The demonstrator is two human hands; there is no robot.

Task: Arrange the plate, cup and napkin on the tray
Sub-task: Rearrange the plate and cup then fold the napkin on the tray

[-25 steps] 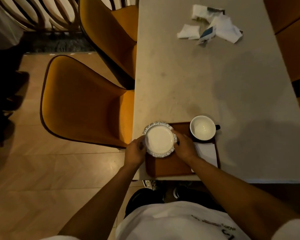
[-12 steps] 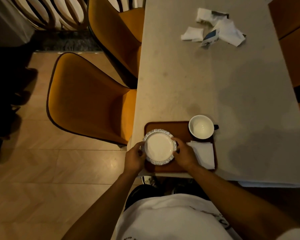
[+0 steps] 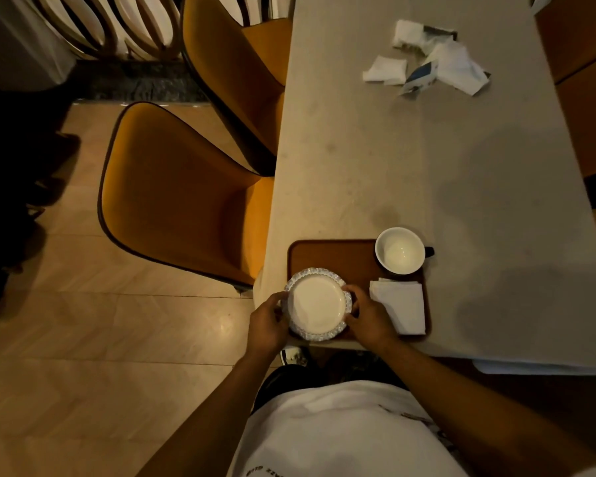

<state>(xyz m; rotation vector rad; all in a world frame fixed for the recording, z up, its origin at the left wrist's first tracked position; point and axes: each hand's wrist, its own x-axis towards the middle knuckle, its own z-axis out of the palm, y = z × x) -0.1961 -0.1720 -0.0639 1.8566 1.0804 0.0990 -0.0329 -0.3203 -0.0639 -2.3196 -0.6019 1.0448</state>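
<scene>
Long pale worktop (image 3: 410, 160), ochre chairs (image 3: 183, 191) tucked along its left edge, crumpled papers (image 3: 434, 63) strewn at the far end and no part of this job. At the near left corner, brown tray (image 3: 331, 256), already bearing all three pieces. Plate (image 3: 316, 303) at the near left corner of the tray, lacy rim reaching or slightly overhanging the left and near edges there. Folded white napkin (image 3: 398, 304) flat on the near right part, apart from the plate. White cup (image 3: 400, 250) upright and empty at the far right corner, handle pointing right, just beyond the napkin.

Best handled by easing the plate a little inward from the edges so the whole rim sits over the tray, keeping it level, then lowering flat and letting go of both sides together to avoid a tilt or a clatter. Worth leaving a gap to the napkin so nothing rides up on it.

Left hand (image 3: 268, 327) curled partly closed against the plate's left rim, fingertips on the edge. Right hand (image 3: 370, 318) likewise half closed on the right rim, pinching it between thumb and fingers. Whether the plate rests fully on the tray or hangs just above: cannot tell
</scene>
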